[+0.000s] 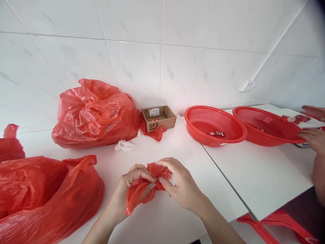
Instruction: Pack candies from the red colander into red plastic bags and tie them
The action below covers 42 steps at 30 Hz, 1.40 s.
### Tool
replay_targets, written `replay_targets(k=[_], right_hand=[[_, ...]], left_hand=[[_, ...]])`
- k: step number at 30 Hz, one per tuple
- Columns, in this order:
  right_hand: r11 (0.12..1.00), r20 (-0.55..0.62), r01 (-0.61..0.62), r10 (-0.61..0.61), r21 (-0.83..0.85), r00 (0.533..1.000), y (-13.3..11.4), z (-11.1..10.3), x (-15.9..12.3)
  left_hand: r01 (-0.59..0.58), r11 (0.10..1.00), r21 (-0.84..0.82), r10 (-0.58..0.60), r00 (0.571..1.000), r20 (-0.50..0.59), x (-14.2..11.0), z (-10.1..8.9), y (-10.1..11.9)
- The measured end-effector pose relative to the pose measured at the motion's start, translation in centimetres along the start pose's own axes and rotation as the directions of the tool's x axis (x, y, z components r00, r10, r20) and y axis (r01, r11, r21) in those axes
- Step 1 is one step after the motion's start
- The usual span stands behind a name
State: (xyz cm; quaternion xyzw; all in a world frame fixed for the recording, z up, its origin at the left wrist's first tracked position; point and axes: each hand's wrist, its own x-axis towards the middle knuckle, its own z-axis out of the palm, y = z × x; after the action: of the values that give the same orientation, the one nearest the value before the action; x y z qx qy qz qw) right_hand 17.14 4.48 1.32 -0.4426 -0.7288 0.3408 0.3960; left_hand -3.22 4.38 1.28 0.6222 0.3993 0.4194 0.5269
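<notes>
A small, crumpled red plastic bag (142,194) is held between my two hands above the white table. My left hand (134,178) pinches it from the left, with one loose end hanging below the fingers. From the right, my right hand (179,181) grips the bag's gathered part between thumb and fingers. The fingertips of both hands nearly meet at its middle. Whether anything lies inside the bag, I cannot tell. Beyond my hands is a crumpled white tissue (125,146) on the table.
Big red plastic bags (96,117) fill the left side. An open cardboard box (159,118) stands by the wall. Two red baskets, the nearer (215,125) holding small items, stand right. Another person's hand (315,137) reaches over the farther basket (266,127). A seam divides the tables.
</notes>
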Motion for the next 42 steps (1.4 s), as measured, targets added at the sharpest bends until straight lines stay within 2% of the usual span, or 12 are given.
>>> replay_targets(k=[3,5,10,15,21,24,27,30,33,37,39,42], right_hand=[[0.973,0.092,-0.03,0.009,0.23,0.996,0.2,0.8,0.4],[0.945,0.083,-0.079,0.056,0.316,0.995,0.2,1.8,0.3],[0.922,-0.007,-0.153,0.166,0.357,0.986,0.1,3.7,-0.5],[0.734,0.201,-0.307,0.232,0.606,0.952,0.6,2.6,0.0],[0.914,0.143,-0.188,0.145,0.361,0.979,-0.1,1.3,0.4],[0.998,0.023,0.009,-0.01,0.059,1.0,-0.3,1.5,0.0],[0.98,-0.006,0.124,-0.126,-0.153,0.992,0.3,2.0,-0.5],[0.971,-0.006,0.123,-0.127,-0.203,0.992,1.2,2.3,-1.0],[0.984,-0.023,0.119,-0.123,-0.135,0.992,1.4,1.9,-1.1],[0.985,-0.07,0.168,-0.17,-0.035,0.983,0.3,1.6,-0.5],[0.981,-0.022,0.195,-0.195,0.006,0.981,-0.3,2.1,0.0],[0.979,0.023,0.187,-0.189,0.078,0.982,-0.9,3.0,0.6]], left_hand=[[-0.021,0.999,-0.04,0.021,1.0,0.002,0.3,0.3,-0.3],[-0.084,0.994,0.074,0.089,0.993,-0.071,0.4,0.4,-0.8],[-0.212,0.912,0.352,0.314,0.911,-0.266,0.4,1.1,-3.2],[-0.22,0.896,0.385,0.346,0.89,-0.297,0.2,1.4,-3.2],[-0.302,0.807,0.507,0.382,0.922,-0.058,0.1,-0.3,-0.5],[-0.412,0.708,0.573,0.459,0.886,0.07,0.1,-1.8,-0.2],[-0.416,0.632,0.653,0.53,0.848,0.028,-0.2,-3.0,-0.5],[-0.33,0.684,0.651,0.494,0.866,-0.079,-0.6,-3.7,-0.4],[-0.206,0.826,0.525,0.324,0.935,-0.143,-0.9,-3.5,0.9],[-0.011,0.934,0.357,0.038,0.997,-0.071,-0.2,-2.2,3.5],[-0.013,0.949,0.315,0.024,0.999,-0.032,0.3,-1.6,4.5],[-0.112,0.928,0.357,0.149,0.986,-0.079,0.6,-1.1,5.6]])
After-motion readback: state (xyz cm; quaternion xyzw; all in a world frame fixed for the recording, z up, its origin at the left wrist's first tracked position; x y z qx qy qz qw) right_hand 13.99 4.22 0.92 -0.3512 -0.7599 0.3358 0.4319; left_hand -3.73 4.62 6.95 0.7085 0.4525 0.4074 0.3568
